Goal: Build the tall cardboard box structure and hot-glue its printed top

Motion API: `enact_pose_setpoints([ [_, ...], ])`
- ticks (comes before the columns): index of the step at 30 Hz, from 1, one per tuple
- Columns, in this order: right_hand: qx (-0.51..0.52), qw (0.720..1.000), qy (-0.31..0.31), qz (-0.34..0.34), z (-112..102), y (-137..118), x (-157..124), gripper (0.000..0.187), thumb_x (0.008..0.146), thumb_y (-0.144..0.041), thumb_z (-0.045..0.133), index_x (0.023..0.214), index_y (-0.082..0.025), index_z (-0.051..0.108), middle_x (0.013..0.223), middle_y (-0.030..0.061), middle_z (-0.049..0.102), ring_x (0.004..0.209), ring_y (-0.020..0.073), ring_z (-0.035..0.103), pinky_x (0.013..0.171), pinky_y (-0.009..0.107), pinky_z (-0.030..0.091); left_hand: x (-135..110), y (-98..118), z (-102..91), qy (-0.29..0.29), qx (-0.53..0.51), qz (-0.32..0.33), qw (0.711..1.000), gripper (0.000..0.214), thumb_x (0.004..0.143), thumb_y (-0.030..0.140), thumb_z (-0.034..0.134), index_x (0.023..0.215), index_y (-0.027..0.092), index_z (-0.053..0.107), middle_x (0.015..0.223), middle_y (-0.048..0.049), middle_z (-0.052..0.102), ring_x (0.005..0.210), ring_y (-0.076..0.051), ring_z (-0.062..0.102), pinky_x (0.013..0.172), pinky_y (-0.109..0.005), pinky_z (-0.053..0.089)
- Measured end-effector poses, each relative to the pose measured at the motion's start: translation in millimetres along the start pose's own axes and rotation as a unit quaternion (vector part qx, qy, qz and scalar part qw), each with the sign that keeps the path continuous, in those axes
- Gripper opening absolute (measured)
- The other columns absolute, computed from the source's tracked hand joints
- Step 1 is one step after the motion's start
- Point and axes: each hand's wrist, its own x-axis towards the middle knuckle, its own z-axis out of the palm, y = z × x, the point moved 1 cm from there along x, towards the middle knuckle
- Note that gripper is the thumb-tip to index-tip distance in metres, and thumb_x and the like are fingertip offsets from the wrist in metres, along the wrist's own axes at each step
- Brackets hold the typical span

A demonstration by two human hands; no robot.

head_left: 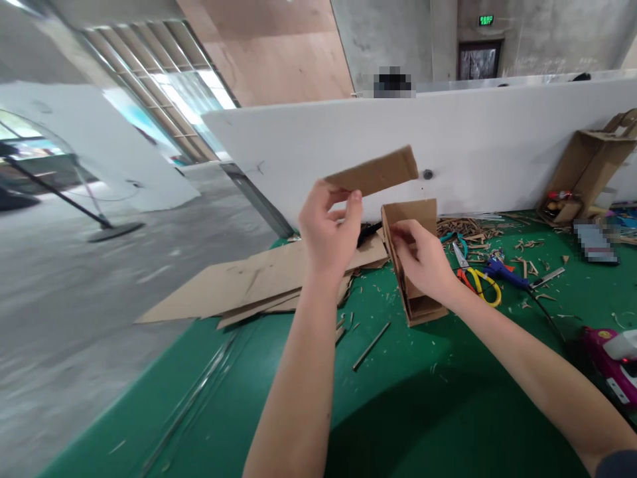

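Note:
A narrow cardboard strip (375,172) is pinched between the thumb and fingers of my left hand (331,222), raised above the table. My right hand (421,255) has its fingers closed on the left wall of a small open cardboard box (413,211), which stands on the green table. The strip is apart from the box, up and to its left. Inner cardboard pieces show low in the box; my right hand hides part of its inside. Flat cardboard sheets (249,285) lie left of the box, and a thin dark stick (371,346) lies in front.
Scissors (482,285) with yellow and orange handles lie right of the box, beside a blue corded tool (507,272). Cardboard scraps (478,232) are heaped behind. A magenta device (610,365) sits at the right edge. A white partition (468,146) borders the table's far side.

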Motion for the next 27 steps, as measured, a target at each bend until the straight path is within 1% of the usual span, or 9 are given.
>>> enact_pose_setpoints([
  [2, -0.006, 1.0, -0.013, -0.002, -5, -2, -1, 0.018, 0.098, -0.027, 0.045, 0.105, -0.02, 0.06, 0.105, 0.0092, 0.071, 0.092, 0.0181, 0.067, 0.081, 0.035, 0.054, -1, 1, -1.0, -0.035, 0.01, 0.0, 0.999, 0.009, 0.086, 0.03, 0.068, 0.091, 0.023, 0.066, 0.086, -0.0013, 0.07, 0.083, -0.016, 0.07, 0.06, -0.023, 0.058],
  [7, -0.017, 0.999, -0.027, -0.004, -10, -6, -1, 0.017, 0.098, -0.026, 0.043, 0.101, -0.022, 0.06, 0.096, 0.0063, 0.071, 0.086, 0.018, 0.066, 0.082, 0.036, 0.053, -4, 5, 1.8, -0.187, -0.01, -0.014, 0.982, 0.012, 0.084, 0.029, 0.069, 0.093, 0.02, 0.068, 0.092, -0.0039, 0.071, 0.086, -0.018, 0.07, 0.067, -0.025, 0.059],
  [10, -0.037, 0.999, -0.027, -0.007, -8, -7, 1, 0.017, 0.098, -0.023, 0.043, 0.101, -0.021, 0.06, 0.095, 0.0057, 0.071, 0.086, 0.0179, 0.066, 0.082, 0.036, 0.053, -3, 6, -1.3, -0.244, -0.036, -0.016, 0.969, 0.012, 0.086, 0.029, 0.066, 0.094, 0.021, 0.068, 0.096, -0.0059, 0.072, 0.091, -0.02, 0.07, 0.07, -0.026, 0.059],
  [13, -0.048, 0.998, -0.026, -0.022, -5, -5, 1, 0.018, 0.096, -0.019, 0.042, 0.101, -0.021, 0.06, 0.095, 0.0065, 0.07, 0.088, 0.0189, 0.066, 0.082, 0.036, 0.053, -1, 2, -3.8, -0.245, -0.044, -0.008, 0.968, 0.007, 0.086, 0.029, 0.066, 0.089, 0.022, 0.067, 0.09, -0.0043, 0.072, 0.086, -0.019, 0.07, 0.07, -0.026, 0.058],
  [17, -0.066, 0.996, -0.004, -0.06, -1, -1, 1, 0.019, 0.095, -0.017, 0.042, 0.1, -0.021, 0.059, 0.102, 0.0099, 0.067, 0.098, 0.0212, 0.064, 0.087, 0.038, 0.053, -2, -1, 0.8, -0.129, -0.024, 0.037, 0.991, 0.009, 0.088, 0.033, 0.066, 0.091, 0.025, 0.067, 0.086, -0.0018, 0.071, 0.082, -0.018, 0.072, 0.076, -0.03, 0.06],
  [19, -0.068, 0.996, 0.008, -0.063, 0, 1, 1, 0.019, 0.096, -0.018, 0.041, 0.101, -0.021, 0.059, 0.107, 0.0113, 0.065, 0.103, 0.0215, 0.064, 0.092, 0.04, 0.053, -5, -1, 4.1, -0.073, -0.014, 0.07, 0.995, 0.013, 0.092, 0.036, 0.063, 0.099, 0.026, 0.067, 0.098, -0.0035, 0.073, 0.094, -0.02, 0.073, 0.087, -0.033, 0.059],
  [20, -0.068, 0.996, 0.011, -0.064, 1, 2, 1, 0.018, 0.096, -0.019, 0.041, 0.101, -0.022, 0.058, 0.11, 0.0119, 0.065, 0.106, 0.0217, 0.063, 0.095, 0.041, 0.053, -6, -2, 5.1, -0.064, -0.008, 0.083, 0.994, 0.014, 0.094, 0.037, 0.062, 0.103, 0.027, 0.067, 0.107, -0.0044, 0.073, 0.101, -0.021, 0.072, 0.092, -0.035, 0.058],
  [23, -0.066, 0.995, 0.005, -0.071, 2, 2, 0, 0.017, 0.096, -0.019, 0.042, 0.101, -0.021, 0.058, 0.119, 0.0143, 0.063, 0.119, 0.023, 0.059, 0.104, 0.045, 0.049, -6, -5, 3.2, -0.11, 0.013, 0.094, 0.989, 0.016, 0.096, 0.036, 0.059, 0.107, 0.027, 0.066, 0.128, -0.0062, 0.068, 0.119, -0.022, 0.067, 0.099, -0.037, 0.057],
  [27, -0.061, 0.995, -0.016, -0.071, 1, 2, 0, 0.02, 0.096, -0.017, 0.04, 0.102, -0.02, 0.058, 0.135, 0.0174, 0.059, 0.133, 0.0245, 0.053, 0.111, 0.048, 0.045, 1, -12, -10.2, -0.222, 0.015, 0.063, 0.973, 0.02, 0.096, 0.037, 0.058, 0.111, 0.025, 0.062, 0.139, -0.0094, 0.063, 0.117, -0.024, 0.068, 0.091, -0.038, 0.06],
])
